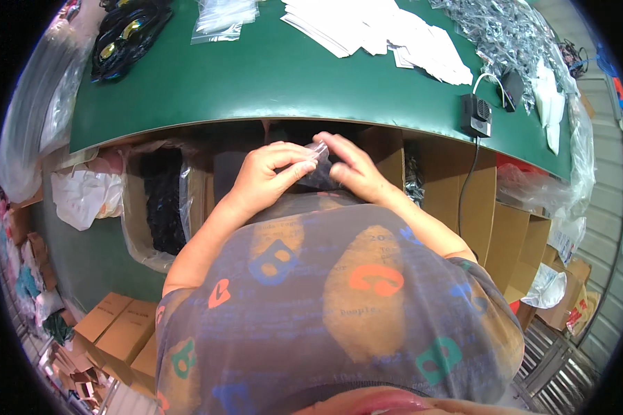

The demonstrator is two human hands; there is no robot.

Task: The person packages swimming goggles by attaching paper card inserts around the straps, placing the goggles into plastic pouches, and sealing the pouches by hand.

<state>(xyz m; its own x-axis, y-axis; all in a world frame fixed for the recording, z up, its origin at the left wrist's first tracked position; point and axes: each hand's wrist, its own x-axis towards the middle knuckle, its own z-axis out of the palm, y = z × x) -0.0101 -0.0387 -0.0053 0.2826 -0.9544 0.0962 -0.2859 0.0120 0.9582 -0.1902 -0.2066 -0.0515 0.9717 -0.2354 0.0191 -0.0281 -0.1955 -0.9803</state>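
Note:
Just in front of my body, below the near edge of the green table (270,86), my left hand (270,174) pinches a small clear plastic bag (316,150) between thumb and fingers. Beside it on the right, my right hand (355,168) has its fingers stretched out and the thumb apart. Its fingertips come close to the bag's upper edge; whether they touch it I cannot tell. The dark area under the hands hides what the bag's lower part holds, if anything.
Across the table lie clear bags (225,19), white cards (353,28), a heap of clear packets (495,34) and black items with gold discs (126,41). A small black device (476,116) with a cable sits right. Below stand a carton of black goods (137,238) and cardboard boxes (121,332).

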